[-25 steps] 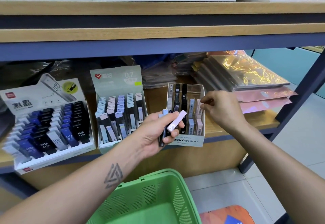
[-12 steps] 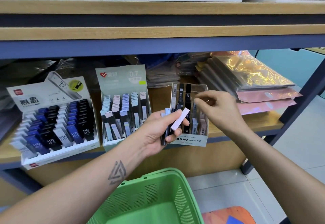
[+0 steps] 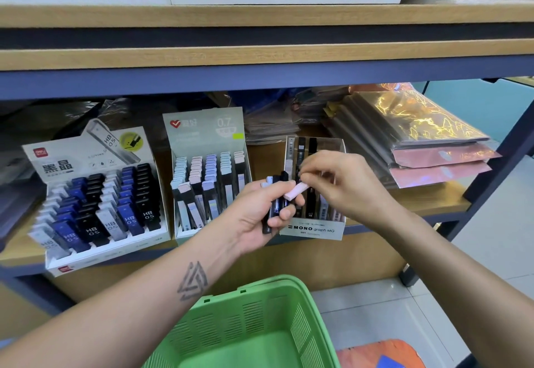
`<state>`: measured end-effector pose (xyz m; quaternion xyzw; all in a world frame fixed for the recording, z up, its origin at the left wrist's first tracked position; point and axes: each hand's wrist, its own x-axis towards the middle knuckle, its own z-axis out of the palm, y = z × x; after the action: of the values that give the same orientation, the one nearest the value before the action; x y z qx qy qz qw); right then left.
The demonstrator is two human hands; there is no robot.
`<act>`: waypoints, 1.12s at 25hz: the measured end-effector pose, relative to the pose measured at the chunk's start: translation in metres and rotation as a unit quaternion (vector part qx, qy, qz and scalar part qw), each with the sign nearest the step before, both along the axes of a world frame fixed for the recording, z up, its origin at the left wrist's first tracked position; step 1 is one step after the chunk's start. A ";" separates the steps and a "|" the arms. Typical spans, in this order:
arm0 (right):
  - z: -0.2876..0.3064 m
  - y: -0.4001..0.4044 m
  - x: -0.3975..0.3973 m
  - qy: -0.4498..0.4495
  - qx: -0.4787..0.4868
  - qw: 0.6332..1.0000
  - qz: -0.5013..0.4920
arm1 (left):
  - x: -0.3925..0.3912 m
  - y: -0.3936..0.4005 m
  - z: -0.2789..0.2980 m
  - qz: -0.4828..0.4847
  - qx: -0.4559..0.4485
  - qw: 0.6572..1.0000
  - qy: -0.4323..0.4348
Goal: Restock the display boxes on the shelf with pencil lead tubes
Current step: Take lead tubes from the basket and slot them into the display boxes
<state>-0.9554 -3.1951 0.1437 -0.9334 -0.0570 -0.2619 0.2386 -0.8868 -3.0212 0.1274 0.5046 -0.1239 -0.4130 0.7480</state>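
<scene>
My left hand grips a small bunch of pencil lead tubes, dark ones and a pale one, in front of the MONO graph MG display box. A pink tube sticks out of the top of the bunch. My right hand pinches the upper end of that pink tube with fingertips and thumb. The MONO box holds several upright tubes behind my hands. Left of it stand the grey-green 0.7 box and the white HB 0.5 box, both full of tubes.
A green plastic basket sits below my arms. Stacked shiny plastic sleeves lie on the shelf at the right. An upper shelf board overhangs the boxes. A dark shelf post slants down at the right.
My right hand has left the MONO box and come left to the bunch, now pinching the pink tube. My left hand stayed nearly still.
</scene>
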 end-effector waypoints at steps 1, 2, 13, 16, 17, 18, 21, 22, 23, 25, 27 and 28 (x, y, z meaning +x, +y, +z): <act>-0.001 0.002 -0.001 -0.016 -0.119 0.993 0.023 | 0.001 0.000 0.000 0.010 -0.006 1.000 0.004; -0.002 0.004 -0.001 -0.008 -0.185 0.982 0.045 | 0.002 -0.001 0.001 0.018 -0.013 1.000 0.011; 0.050 -0.051 0.022 -0.010 0.077 0.984 -0.160 | 0.014 -0.014 0.028 0.041 0.029 0.999 -0.011; 0.045 -0.065 0.030 -0.020 0.030 0.978 -0.208 | 0.012 -0.022 0.032 0.046 0.051 0.998 0.003; 0.042 -0.063 0.030 -0.020 0.024 0.976 -0.216 | 0.012 -0.022 0.030 0.044 0.056 0.997 0.004; 0.038 -0.062 0.032 -0.018 0.018 0.975 -0.221 | 0.012 -0.023 0.028 0.043 0.064 0.997 0.004; 0.028 -0.062 0.042 -0.025 -0.015 0.976 -0.217 | 0.014 -0.021 0.023 0.040 0.083 0.996 0.010; 0.025 -0.063 0.045 -0.023 -0.030 0.974 -0.222 | 0.014 -0.020 0.022 0.034 0.083 0.996 0.013; 0.023 -0.064 0.048 -0.012 -0.046 0.972 -0.231 | 0.015 -0.021 0.023 0.029 0.081 0.996 0.017; 0.018 -0.067 0.051 0.014 -0.076 0.965 -0.251 | 0.017 -0.022 0.021 0.023 0.075 0.997 0.026; 0.014 -0.068 0.053 0.026 -0.082 0.962 -0.259 | 0.018 -0.023 0.020 0.016 0.072 0.997 0.033; 0.012 -0.067 0.053 0.024 -0.086 0.961 -0.261 | 0.018 -0.024 0.019 0.011 0.071 0.997 0.036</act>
<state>-0.9021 -3.2625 0.1557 -0.9389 0.1720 -0.2865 0.0824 -0.8686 -3.0449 0.1462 0.5423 -0.0618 -0.4305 0.7188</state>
